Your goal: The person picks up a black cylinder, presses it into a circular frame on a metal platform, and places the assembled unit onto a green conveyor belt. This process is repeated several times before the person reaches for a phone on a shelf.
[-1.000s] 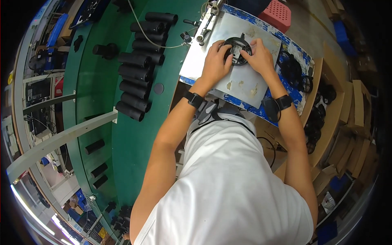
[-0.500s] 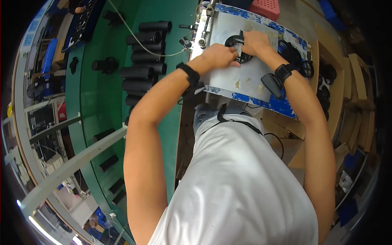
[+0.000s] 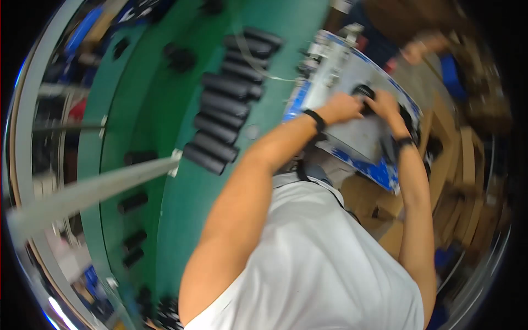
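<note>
A round black part (image 3: 363,91) lies on the silvery metal plate (image 3: 352,137) of a small blue-and-white worktable. My left hand (image 3: 342,108) grips it from the near left, its fingers bent at the part's lower edge. On the other side my right hand (image 3: 386,103) holds it, with thumb and fingers closing at the rim. Motion blur hides the fingertips and any small detail between them. A dark wristband shows on each wrist. Beside my right wrist a dark flat object (image 3: 389,149) rests on the plate's edge.
Several black tubes (image 3: 224,104) lie in a row on the green bench (image 3: 258,124) to the left. A metal clamp fixture (image 3: 335,60) stands along the table's left side. Cardboard boxes (image 3: 444,132) are at the right. Another person's hand (image 3: 413,53) shows beyond the table.
The view has swung, so the worktable and my hands appear further right and lower. Both hands stay at the round black part. Another person's hand and arm now show beyond the table.
</note>
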`<state>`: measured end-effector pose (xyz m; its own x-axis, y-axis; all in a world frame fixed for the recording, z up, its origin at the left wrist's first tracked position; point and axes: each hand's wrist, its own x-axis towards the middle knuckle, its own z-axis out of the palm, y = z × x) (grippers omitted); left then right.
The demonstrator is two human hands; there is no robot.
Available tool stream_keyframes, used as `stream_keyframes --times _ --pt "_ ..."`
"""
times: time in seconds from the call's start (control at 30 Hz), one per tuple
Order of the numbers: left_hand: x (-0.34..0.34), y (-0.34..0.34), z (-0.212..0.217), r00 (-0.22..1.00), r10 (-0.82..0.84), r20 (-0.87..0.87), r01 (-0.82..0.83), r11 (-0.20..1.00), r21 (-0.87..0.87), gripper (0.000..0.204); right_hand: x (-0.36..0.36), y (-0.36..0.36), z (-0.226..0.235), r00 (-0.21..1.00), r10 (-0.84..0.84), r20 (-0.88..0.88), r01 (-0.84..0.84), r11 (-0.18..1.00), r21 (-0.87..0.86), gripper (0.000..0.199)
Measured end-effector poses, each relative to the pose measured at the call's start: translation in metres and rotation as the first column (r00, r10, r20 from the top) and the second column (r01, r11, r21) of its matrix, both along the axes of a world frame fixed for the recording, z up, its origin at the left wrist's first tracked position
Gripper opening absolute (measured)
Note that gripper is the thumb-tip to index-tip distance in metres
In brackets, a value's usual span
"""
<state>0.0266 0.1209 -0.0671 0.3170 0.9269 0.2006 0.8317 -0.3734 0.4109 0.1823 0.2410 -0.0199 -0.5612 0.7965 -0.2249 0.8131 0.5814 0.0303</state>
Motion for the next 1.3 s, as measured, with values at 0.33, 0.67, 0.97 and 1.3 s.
stream_keyframes --times 0.33,0.67,0.97,1.3 --pt "-0.239 -0.261 0.058 0.229 0.804 0.548 -0.968 0.247 0.042 0.02 0.087 -0.164 -0.031 0.125 -0.715 -0.687 0.182 0.698 -0.693 0.015" --pt "-0.364 -0.352 0.001 -0.462 0.756 -0.463 -0.821 -0.562 -0.099 0.068 -0.018 -0.222 -0.005 0.726 -0.456 -0.514 -0.17 0.606 -0.777 0.015" --pt "-0.345 -0.346 0.021 -0.431 0.723 -0.541 -0.81 -0.574 -0.121 0.054 -0.003 -0.215 -0.006 0.691 -0.454 -0.563 -0.255 0.575 -0.777 0.012" --pt "-0.326 -0.324 0.094 0.098 0.992 -0.08 -0.983 0.109 0.15 0.026 0.011 -0.222 0.026 0.587 -0.532 -0.611 -0.26 0.59 -0.764 0.012"
